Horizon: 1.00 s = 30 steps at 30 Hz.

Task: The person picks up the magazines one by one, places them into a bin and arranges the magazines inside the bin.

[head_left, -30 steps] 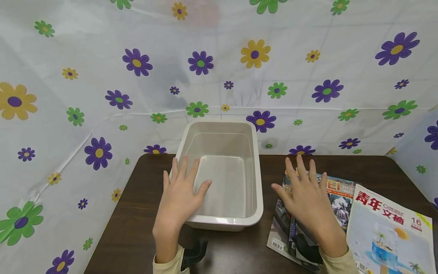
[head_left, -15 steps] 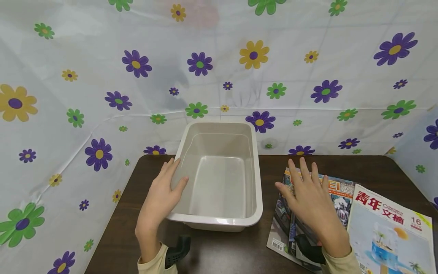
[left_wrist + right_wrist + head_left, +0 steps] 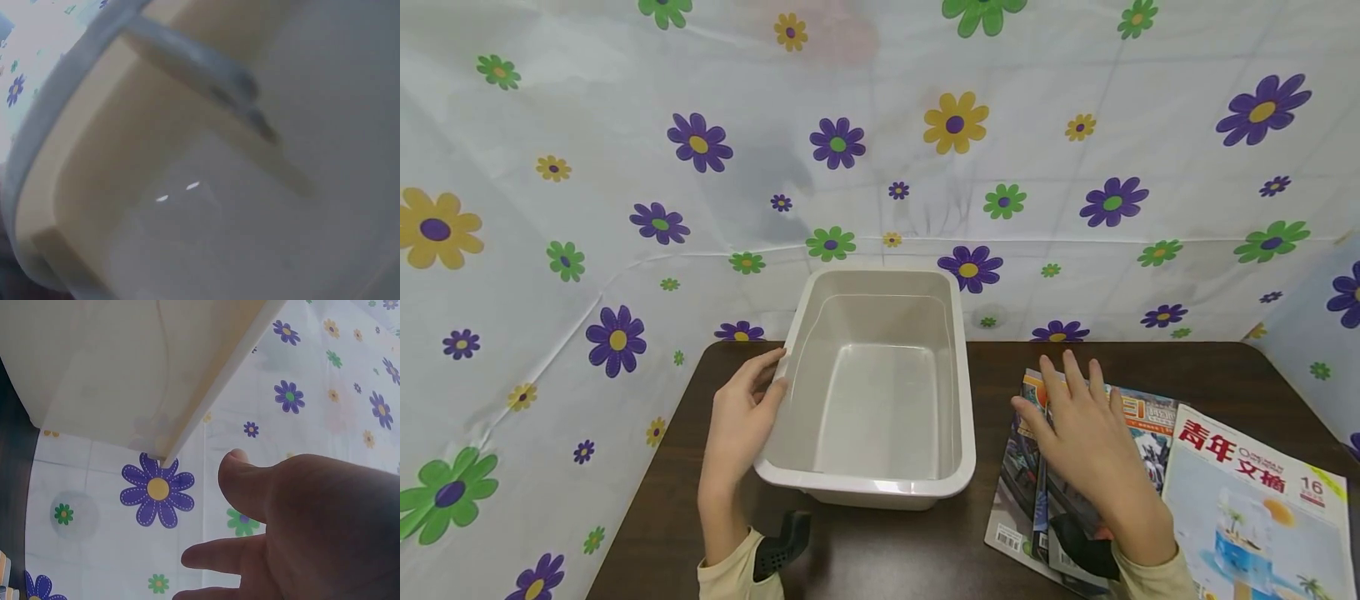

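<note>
A cream plastic basin [image 3: 891, 483] stands on the dark table, bare inside. My left hand [image 3: 736, 417] is at its left rim, thumb at the edge and fingers bent beneath it. In the left wrist view the basin's rim [image 3: 34, 150] and inner wall are seen close up, blurred. My right hand [image 3: 1090, 446] hovers over several overlapping magazines [image 3: 1018, 492], fingers spread and holding nothing. The right wrist view has the right hand [image 3: 300, 519] with thumb and fingers apart, beyond it the side of the basin [image 3: 112, 369].
A pale-covered magazine [image 3: 1247, 500] with red lettering lies on the right of the pile. The dark wood table [image 3: 655, 500] ends at a white flowered sheet [image 3: 880, 167] hanging behind. A black wrist mount [image 3: 782, 546] is on the left wrist.
My left hand has moved left from over the basin to its outer left rim, and its fingers have bent. The right hand has drifted slightly right and nearer me. The basin and magazines have stayed.
</note>
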Available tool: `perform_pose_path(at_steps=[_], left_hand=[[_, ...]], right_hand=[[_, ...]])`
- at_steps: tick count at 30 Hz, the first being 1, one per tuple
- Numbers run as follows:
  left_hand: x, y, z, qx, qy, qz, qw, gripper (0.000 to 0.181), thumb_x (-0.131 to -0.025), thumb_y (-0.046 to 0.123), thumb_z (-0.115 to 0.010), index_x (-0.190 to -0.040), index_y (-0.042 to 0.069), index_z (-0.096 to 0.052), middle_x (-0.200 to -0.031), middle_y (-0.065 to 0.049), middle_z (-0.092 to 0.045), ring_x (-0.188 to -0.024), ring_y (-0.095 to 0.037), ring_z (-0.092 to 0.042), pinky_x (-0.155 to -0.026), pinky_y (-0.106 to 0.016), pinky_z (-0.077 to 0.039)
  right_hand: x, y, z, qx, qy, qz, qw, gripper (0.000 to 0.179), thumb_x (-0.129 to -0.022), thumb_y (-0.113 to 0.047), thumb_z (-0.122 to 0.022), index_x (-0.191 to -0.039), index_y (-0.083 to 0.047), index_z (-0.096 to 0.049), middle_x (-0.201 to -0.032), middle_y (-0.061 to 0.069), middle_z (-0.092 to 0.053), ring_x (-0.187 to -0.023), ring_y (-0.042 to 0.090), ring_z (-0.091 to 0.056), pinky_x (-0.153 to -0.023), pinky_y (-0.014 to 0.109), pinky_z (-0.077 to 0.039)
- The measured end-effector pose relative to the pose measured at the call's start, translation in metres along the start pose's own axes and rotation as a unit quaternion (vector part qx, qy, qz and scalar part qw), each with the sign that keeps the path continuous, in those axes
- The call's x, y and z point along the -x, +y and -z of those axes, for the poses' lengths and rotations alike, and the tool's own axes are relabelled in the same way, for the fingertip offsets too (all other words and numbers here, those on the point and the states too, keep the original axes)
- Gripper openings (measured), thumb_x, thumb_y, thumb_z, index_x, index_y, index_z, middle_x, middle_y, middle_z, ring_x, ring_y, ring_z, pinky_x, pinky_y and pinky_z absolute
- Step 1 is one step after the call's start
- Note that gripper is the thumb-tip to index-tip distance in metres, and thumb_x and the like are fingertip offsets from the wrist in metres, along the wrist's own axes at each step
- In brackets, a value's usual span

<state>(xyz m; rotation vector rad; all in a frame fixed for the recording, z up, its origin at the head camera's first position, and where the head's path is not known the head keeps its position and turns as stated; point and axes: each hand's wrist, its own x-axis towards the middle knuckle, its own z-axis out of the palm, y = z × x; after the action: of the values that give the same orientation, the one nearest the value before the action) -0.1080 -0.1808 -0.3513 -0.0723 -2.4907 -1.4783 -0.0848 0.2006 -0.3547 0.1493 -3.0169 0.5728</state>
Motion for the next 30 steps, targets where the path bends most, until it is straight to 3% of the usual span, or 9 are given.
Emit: perform_pose_path(at_steps=[5, 11, 19, 26, 30], left_hand=[[-0.002, -0.008, 0.0, 0.044, 0.01, -0.018, 0.9988, 0.036, -0.102, 0.002, -0.061, -0.138, 0.003, -0.063, -0.137, -0.016, -0.064, -0.119, -0.032, -0.066, -0.087, -0.015, -0.054], [-0.008, -0.022, -0.005, 0.121, 0.013, -0.098, 0.9877, 0.024, -0.101, -0.007, -0.059, -0.122, -0.008, -0.07, -0.136, -0.018, -0.066, -0.134, -0.028, -0.058, -0.103, -0.018, -0.049], [-0.013, -0.044, -0.008, 0.269, 0.013, -0.151, 0.951, 0.024, -0.094, -0.019, -0.046, -0.105, -0.02, -0.067, -0.115, -0.015, -0.075, -0.13, -0.025, -0.061, -0.1, -0.026, -0.052], [-0.019, -0.058, -0.018, 0.334, 0.037, -0.196, 0.9212, 0.02, -0.089, -0.019, -0.045, -0.096, -0.025, -0.063, -0.104, -0.009, -0.077, -0.126, -0.03, -0.063, -0.105, -0.033, -0.051], [-0.022, -0.065, -0.025, 0.373, 0.048, -0.219, 0.9005, 0.019, -0.089, -0.018, -0.044, -0.094, -0.025, -0.061, -0.105, -0.011, -0.074, -0.127, -0.034, -0.061, -0.11, -0.037, -0.048]], right_hand=[[0.0, 0.002, 0.001, 0.005, 0.0, -0.002, 1.0, 0.076, -0.108, -0.052, -0.046, -0.155, 0.007, -0.036, -0.16, 0.04, -0.023, -0.145, 0.066, -0.011, -0.109, 0.084, -0.013], [0.0, 0.009, 0.003, 0.012, -0.012, -0.011, 0.9998, 0.074, -0.109, -0.051, -0.042, -0.151, 0.01, -0.04, -0.158, 0.042, -0.024, -0.145, 0.066, -0.012, -0.108, 0.084, -0.014], [0.001, 0.017, 0.005, 0.018, -0.003, -0.004, 0.9998, 0.069, -0.11, -0.048, -0.042, -0.146, 0.011, -0.046, -0.154, 0.042, -0.032, -0.143, 0.067, -0.018, -0.105, 0.085, -0.02], [0.002, 0.022, 0.006, 0.013, 0.003, 0.002, 0.9999, 0.068, -0.11, -0.047, -0.044, -0.143, 0.012, -0.05, -0.149, 0.043, -0.038, -0.141, 0.067, -0.022, -0.104, 0.086, -0.022], [0.003, 0.023, 0.007, 0.016, 0.007, 0.006, 0.9998, 0.068, -0.111, -0.046, -0.044, -0.141, 0.014, -0.051, -0.147, 0.044, -0.041, -0.139, 0.068, -0.025, -0.106, 0.083, -0.023]])
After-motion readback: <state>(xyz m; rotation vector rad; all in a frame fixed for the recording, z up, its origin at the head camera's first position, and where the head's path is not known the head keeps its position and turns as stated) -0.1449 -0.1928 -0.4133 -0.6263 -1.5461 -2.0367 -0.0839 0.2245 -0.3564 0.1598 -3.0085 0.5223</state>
